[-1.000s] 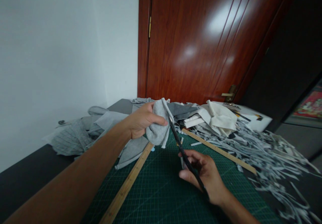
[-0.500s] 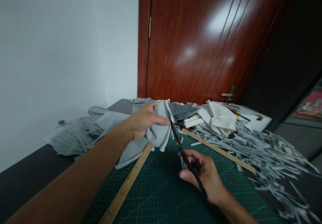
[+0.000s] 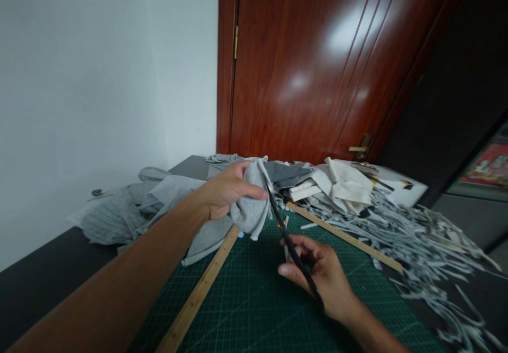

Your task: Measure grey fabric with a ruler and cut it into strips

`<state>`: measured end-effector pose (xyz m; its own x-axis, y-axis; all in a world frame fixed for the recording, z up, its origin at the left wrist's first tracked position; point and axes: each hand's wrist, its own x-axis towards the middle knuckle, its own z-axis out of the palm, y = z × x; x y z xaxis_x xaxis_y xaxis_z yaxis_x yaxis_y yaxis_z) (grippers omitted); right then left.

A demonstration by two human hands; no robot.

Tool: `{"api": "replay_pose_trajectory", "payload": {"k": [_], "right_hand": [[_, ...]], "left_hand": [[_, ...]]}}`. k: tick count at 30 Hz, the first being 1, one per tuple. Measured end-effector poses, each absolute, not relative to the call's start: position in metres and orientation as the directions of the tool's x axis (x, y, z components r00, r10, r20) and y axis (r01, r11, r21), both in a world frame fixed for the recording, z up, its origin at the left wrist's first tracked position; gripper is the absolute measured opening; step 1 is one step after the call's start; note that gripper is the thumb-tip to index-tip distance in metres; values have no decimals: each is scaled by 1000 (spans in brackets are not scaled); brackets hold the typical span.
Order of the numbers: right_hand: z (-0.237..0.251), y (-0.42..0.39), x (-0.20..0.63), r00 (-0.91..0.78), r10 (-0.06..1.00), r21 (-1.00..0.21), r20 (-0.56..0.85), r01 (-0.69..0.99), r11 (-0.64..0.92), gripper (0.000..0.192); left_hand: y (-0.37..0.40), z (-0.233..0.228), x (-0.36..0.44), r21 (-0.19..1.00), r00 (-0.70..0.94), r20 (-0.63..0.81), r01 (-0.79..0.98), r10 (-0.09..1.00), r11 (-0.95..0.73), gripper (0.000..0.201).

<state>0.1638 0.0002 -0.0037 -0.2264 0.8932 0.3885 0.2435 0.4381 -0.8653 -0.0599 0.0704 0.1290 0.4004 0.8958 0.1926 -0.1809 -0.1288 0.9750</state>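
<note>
At frame centre, the left hand (image 3: pixel 224 191) clenches bunched grey fabric (image 3: pixel 251 210) (mid-snip, seemingly); right hand (image 3: pixel 323 279) grasps black scissors (image 3: pixel 286 236), needing steadiness.

The grey cloth (image 3: pixel 250 213) is a soft, matt knit with a slightly fuzzy surface. The scissors (image 3: pixel 289 242) look dark and matt. The cutting mat (image 3: pixel 254 300) is matt green with a printed grid. Both rulers (image 3: pixel 198 295) are bare wood. The door (image 3: pixel 317 67) is glossy, varnished wood.
</note>
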Motion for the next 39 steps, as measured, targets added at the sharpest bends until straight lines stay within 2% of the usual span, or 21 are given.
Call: {"api": "replay_pose_trajectory", "payload": {"k": [6,12,17,23,28,34,39], "right_hand": [[-4,1,163,-217,883,-857,417,228,461,42],[-5,1,162,-205,902,-879,379,225,420,42],[-3,-1,160,-196,913,-889,359,226,398,45],[-3,0,159,-180,912,-893,368,205,401,41],[-4,-1,158,-182,911,-901,369,171,399,40],[-3,0,160,-166,883,-871,440,160,464,34],[-3,0,159,-147,883,-865,445,185,466,37]], "left_hand": [[70,125,-58,986,409,147,-129,901,-103,46],[69,123,-56,993,405,107,-81,908,-81,54],[72,123,-56,986,417,138,-139,898,-87,43],[75,126,-56,961,320,189,-257,928,-107,34],[74,127,-54,960,302,221,-237,927,-152,40],[71,126,-53,981,305,179,-125,935,-147,56],[70,125,-52,985,321,160,-115,934,-129,60]]}}
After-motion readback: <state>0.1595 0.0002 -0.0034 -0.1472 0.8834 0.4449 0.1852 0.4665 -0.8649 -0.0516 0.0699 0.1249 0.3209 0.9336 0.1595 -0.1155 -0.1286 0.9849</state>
